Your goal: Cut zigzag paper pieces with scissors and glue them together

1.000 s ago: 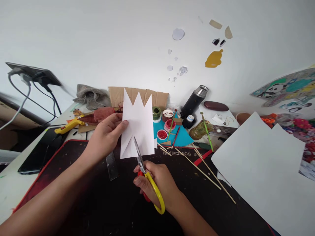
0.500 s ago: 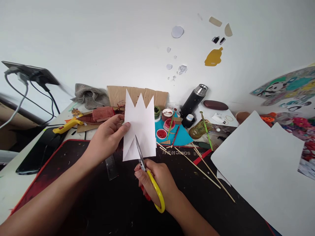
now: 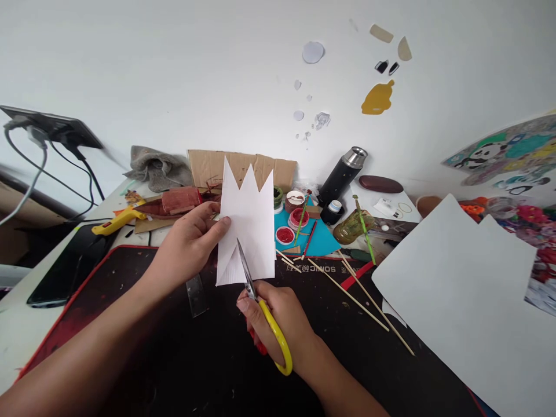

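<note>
My left hand pinches the left edge of a white folded paper, held upright above the black mat. The paper's top is cut into three sharp points, and a slanted cut runs up from its bottom edge. My right hand grips yellow-and-red scissors. Their blades are nearly closed and reach up into the paper's lower middle.
A black mat with a red rim covers the desk. Wooden skewers and a large white sheet lie to the right. Paint pots, a black flask, cardboard, a yellow glue gun and a phone sit behind and left.
The scissors have moved a little further up into the paper and the blades have closed. The paper and both hands shifted slightly right.
</note>
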Demonstrator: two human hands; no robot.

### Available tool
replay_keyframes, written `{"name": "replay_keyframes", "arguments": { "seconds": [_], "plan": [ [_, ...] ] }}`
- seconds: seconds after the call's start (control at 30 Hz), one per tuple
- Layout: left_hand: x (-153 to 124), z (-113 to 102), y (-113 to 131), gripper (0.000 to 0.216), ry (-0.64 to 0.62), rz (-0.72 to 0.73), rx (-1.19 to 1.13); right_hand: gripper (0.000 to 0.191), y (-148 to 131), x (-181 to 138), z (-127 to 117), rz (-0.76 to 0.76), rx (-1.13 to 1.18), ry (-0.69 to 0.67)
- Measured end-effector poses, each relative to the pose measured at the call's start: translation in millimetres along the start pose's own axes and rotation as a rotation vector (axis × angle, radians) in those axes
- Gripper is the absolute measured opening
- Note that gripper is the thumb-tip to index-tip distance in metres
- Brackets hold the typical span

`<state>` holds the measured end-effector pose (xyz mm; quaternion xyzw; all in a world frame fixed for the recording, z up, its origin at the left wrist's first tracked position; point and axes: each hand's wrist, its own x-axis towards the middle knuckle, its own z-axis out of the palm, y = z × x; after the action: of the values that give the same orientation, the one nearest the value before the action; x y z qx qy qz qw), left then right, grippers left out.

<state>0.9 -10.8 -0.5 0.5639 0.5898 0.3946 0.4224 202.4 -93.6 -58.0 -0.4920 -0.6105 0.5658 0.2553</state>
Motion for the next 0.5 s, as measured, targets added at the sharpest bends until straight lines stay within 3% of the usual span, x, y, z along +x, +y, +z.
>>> {"name": "replay_keyframes", "arguments": {
  "seconds": [0.5],
  "plan": [
    [-3.6, 0.3, 9.7, 0.041, 0.007, -0.007, 0.004, 0.036, -4.2, -0.2, -1.4, -0.018, -0.031, 0.02]
  ]
}}
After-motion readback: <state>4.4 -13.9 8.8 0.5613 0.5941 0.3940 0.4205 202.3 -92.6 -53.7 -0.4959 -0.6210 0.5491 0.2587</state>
